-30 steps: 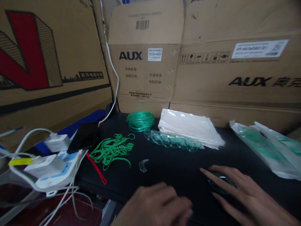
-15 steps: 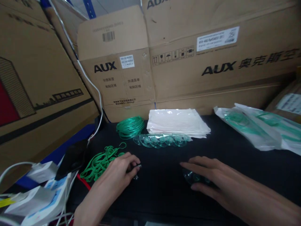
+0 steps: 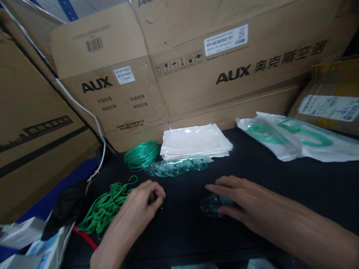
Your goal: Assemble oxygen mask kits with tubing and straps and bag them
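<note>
A clear plastic mask (image 3: 209, 206) lies partly beneath the right hand (image 3: 238, 196).

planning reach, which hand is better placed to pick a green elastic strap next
Left, probably: the left hand is beside the green elastic straps, while the right hand is farther off, at the clear plastic mask.

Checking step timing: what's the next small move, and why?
Probably raise the left hand a little and ease it toward the mask: it is curled beside a tiny shiny piece, and the right hand is already over the mask. Whether the left hand grips anything is hidden.
</note>
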{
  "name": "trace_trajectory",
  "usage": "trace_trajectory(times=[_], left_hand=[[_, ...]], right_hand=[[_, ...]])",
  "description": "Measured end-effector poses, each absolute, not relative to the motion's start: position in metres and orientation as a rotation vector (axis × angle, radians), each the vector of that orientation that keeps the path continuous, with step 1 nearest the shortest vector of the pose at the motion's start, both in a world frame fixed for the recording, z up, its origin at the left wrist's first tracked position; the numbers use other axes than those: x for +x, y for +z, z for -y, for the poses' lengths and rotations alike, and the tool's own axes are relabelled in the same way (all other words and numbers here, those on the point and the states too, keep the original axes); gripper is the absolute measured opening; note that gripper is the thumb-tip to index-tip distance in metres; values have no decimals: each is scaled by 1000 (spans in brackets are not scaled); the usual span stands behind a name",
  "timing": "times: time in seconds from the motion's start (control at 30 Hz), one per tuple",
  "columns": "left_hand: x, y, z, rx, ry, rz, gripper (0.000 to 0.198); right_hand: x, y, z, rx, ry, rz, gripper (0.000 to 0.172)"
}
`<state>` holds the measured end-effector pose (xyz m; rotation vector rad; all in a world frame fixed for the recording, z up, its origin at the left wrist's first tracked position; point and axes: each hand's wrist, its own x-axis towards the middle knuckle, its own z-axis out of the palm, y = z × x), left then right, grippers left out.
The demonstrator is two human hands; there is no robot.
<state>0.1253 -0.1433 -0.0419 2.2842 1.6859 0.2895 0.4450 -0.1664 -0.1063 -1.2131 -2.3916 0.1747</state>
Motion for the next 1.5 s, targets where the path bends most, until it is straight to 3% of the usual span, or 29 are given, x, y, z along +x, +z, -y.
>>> trace_trajectory(times=[0.23, 0.5, 0.8, 1.1, 1.5], left_hand=[[136, -37, 156, 2260, 399, -1585, 29], [127, -39, 156, 2299, 232, -1425, 10], [152, -35, 161, 2385, 494, -1222, 18], [160, -40, 165, 2368, 567, -1170, 10], [164, -42, 166, 2385, 524, -1223, 24]], right_hand=[[441, -106, 170, -1276, 256, 2352, 53], [443, -96, 171, -1289, 455, 2343, 52], [411, -45, 169, -1199, 818, 2346, 15], [405, -45, 169, -1189, 859, 2309, 20], [405, -46, 169, -1169, 840, 2353, 15]])
